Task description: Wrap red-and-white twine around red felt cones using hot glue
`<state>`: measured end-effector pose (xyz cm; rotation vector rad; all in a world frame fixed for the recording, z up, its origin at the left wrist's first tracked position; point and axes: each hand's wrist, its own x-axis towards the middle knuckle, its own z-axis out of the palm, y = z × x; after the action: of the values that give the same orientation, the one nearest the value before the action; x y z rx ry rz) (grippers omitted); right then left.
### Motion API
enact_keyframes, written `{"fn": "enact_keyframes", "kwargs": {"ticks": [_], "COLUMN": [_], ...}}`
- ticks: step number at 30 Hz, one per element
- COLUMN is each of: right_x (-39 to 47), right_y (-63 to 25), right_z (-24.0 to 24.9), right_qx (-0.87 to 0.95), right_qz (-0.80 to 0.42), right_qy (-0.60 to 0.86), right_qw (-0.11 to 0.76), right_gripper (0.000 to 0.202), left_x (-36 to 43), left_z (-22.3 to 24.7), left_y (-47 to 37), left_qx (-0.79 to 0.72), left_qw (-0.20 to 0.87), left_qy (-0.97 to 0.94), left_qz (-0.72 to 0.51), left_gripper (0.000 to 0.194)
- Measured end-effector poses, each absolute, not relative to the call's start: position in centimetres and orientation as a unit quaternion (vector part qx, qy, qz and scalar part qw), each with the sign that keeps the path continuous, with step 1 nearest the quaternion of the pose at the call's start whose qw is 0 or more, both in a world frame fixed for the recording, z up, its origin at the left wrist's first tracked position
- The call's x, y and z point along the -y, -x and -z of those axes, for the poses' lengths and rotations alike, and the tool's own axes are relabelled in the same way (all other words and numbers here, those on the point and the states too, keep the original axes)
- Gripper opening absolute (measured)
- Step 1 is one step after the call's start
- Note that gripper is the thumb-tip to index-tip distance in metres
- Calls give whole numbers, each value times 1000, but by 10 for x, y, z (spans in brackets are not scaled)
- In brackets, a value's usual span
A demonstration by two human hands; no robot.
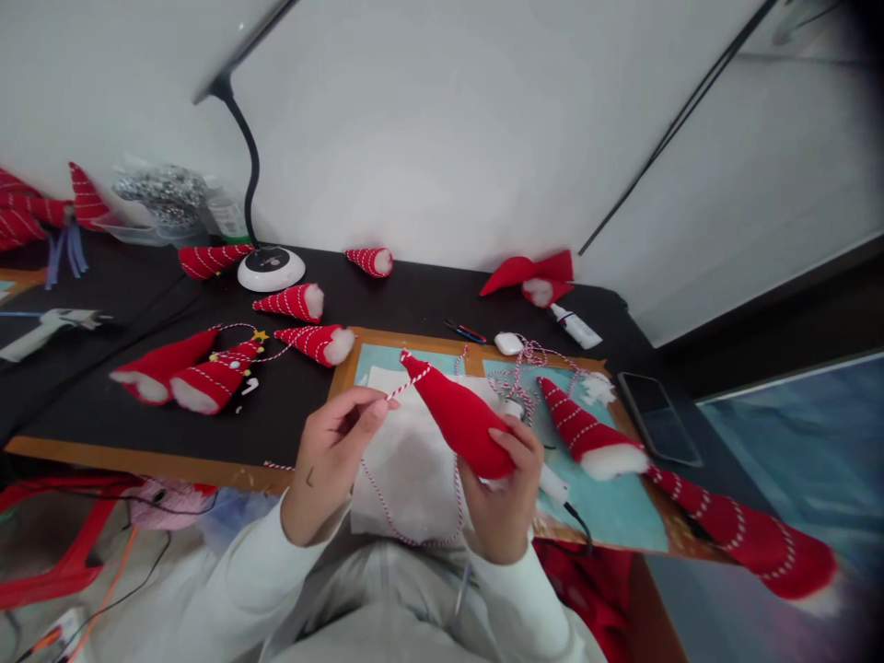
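Observation:
In my right hand [507, 488] is a plain red stuffed cone [461, 419], gripped round its wide end with the tip pointing up and left. My left hand [345, 442] pinches a red-and-white twisted cord [411, 379] between thumb and fingers. The cord runs taut from my left fingertips to the cone's tip, where it goes round just below the point. Its slack length hangs in a loop below my hands, in front of a white sheet [401, 460]. A red cone wound with cord [587, 428] lies to the right, white stuffing showing at its base.
More cord-wound cones [314, 343] lie left and at the back. A desk lamp [271, 267] stands behind. Tangled cord [517, 368], a white bottle [576, 327], small snips [466, 331] and a phone [659, 419] lie right. A glue gun [52, 331] rests far left.

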<state>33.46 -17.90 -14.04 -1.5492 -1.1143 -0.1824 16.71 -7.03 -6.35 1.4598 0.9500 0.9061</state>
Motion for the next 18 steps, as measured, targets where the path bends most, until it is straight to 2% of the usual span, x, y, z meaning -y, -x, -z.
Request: {"fn": "enact_keyframes", "kwargs": {"ticks": [3, 6, 12, 18], "right_x": [179, 180, 185, 187], "right_y": [-335, -332, -324, -317], "right_z": [141, 139, 142, 152], "right_qx": [476, 447, 291, 176], "right_qz": [110, 64, -199, -430], "right_qy": [664, 666, 667, 525], "right_qw": [566, 594, 656, 713], "right_gripper": [44, 46, 56, 56], "left_x": [72, 74, 77, 75], "left_z": [66, 70, 75, 86], "left_y": [-168, -171, -178, -184], "left_qx": [-407, -405, -386, -361], "left_qw": [565, 574, 614, 655], "left_qy": [-605, -603, -594, -548], "left_qz": [-386, -378, -348, -376], "left_gripper": [32, 31, 34, 36]}}
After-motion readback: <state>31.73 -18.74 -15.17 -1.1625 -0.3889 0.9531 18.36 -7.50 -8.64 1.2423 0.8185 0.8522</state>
